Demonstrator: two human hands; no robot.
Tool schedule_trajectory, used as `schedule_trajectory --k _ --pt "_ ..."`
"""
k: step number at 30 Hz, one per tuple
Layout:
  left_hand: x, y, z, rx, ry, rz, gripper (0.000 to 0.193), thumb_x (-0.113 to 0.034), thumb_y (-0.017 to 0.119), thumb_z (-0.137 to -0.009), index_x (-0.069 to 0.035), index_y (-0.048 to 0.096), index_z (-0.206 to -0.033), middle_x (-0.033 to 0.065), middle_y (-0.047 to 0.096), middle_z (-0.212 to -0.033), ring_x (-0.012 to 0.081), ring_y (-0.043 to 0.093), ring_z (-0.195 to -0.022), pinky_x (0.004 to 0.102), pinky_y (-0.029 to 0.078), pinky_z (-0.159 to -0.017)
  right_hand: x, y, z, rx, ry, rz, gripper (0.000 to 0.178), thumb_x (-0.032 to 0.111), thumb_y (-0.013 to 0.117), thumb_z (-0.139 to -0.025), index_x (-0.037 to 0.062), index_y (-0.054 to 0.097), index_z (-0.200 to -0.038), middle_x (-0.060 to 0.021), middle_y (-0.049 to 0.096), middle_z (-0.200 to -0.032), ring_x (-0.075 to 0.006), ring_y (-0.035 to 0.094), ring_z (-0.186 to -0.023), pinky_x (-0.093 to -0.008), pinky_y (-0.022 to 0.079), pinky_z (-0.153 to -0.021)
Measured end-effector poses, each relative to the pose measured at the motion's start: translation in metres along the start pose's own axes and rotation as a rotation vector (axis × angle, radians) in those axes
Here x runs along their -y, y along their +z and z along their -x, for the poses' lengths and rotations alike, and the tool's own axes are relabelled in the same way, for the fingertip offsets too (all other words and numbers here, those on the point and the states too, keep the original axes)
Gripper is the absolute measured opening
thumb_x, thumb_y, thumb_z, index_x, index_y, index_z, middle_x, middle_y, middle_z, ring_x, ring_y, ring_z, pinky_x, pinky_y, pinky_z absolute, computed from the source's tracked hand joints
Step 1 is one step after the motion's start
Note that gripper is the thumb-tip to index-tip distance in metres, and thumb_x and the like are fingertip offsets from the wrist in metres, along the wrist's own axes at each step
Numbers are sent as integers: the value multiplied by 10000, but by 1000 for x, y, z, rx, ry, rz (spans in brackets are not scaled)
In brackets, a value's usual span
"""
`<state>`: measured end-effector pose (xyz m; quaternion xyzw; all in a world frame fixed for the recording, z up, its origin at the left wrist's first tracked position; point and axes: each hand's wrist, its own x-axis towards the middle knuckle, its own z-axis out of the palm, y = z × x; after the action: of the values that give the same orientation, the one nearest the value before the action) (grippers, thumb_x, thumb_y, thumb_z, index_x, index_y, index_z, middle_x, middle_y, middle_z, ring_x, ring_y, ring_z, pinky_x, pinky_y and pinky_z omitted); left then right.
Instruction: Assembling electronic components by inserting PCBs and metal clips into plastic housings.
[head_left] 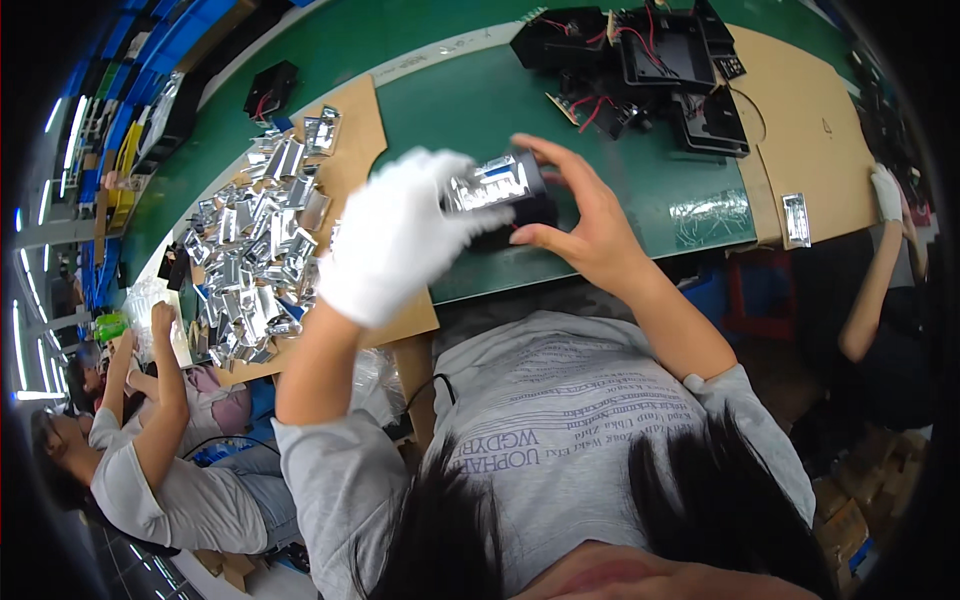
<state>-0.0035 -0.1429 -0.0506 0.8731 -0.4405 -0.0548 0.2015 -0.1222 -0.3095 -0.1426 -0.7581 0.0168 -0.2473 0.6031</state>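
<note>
A small black plastic housing is held above the green table, close to its front edge. My right hand, bare, grips its right end with the thumb below and the fingers above. A shiny silver metal plate lies against the housing's upper face. My left hand, in a white glove, closes on the plate from the left, fingers over the top and thumb along the lower side. This glove is smeared by motion, and part of the plate is hidden behind it.
Many silver metal plates lie heaped on cardboard at left. Black housings with red wires stand stacked at the far side. A single silver plate lies on the right cardboard. Co-workers sit at left and right.
</note>
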Motion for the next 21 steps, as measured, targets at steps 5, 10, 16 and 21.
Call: schedule_trajectory --k 5,10,16,21 --pt "93 -24 -105 57 -247 219 516 -423 755 -859 15 748 -1130 110 743 -1020 194 693 -778 275 549 -742 -6 -7 7 -22 -14 142 442 118 756 -873 62 634 -1294 -106 578 -1392 -231 589 -1190 -348 501 -995" --pt "202 -47 -181 -208 -356 -31 435 -352 663 -900 5 749 -1133 173 750 -1079 300 729 -884 354 570 -843 -7 -12 11 -8 -4 208 354 58 680 -917 52 645 -1270 -106 582 -1392 -231 597 -1172 -338 507 -975" --pt "323 -70 -165 -165 -730 -562 369 -291 553 -938 -28 761 -1092 187 753 -1091 382 719 -973 450 560 -897 -8 -9 8 35 60 163 282 -5 628 -921 35 668 -1197 -99 614 -1349 -220 626 -1096 -319 521 -923" --pt "358 -67 -134 -119 -789 -616 309 -248 583 -960 -63 750 -1142 124 753 -1130 331 718 -1012 448 554 -917 -6 -7 7 41 88 133 235 -31 615 -914 21 677 -1134 -94 635 -1314 -202 641 -1034 -302 524 -886"
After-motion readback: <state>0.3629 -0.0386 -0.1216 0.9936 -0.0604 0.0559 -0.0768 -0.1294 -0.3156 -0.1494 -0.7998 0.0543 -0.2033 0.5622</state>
